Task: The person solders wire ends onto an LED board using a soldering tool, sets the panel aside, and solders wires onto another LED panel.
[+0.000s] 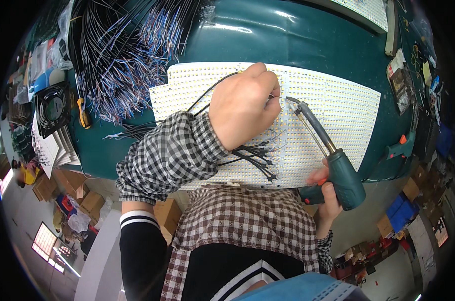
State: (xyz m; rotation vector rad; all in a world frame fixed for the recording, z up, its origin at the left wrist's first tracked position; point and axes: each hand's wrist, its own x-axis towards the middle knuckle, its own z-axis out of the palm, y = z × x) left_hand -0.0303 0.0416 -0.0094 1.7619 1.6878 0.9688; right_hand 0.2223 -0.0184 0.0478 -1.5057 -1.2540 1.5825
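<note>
A white board covered with rows of small yellow LEDs (333, 115) lies in front of me on the green table. My left hand (245, 103) rests over its middle, fingers pinched on the thin wire end of a black cable (201, 109); the fingers partly hide the wire. My right hand (329, 203) is wrapped round the handle of a dark green soldering gun (347, 180). The gun's tip reaches the board's middle strip, just right of my left fingertips; contact cannot be told. Nearer me, several black cables (255, 156) with split thin wires lie along that strip.
A large bundle of black cables with stripped, coloured ends (122, 65) covers the table's far left. Beside it are a yellow-handled screwdriver (83, 113) and a black fan (53, 108). Another green tool with an orange trigger (400, 146) lies right. More LED board (365, 12) sits at the back.
</note>
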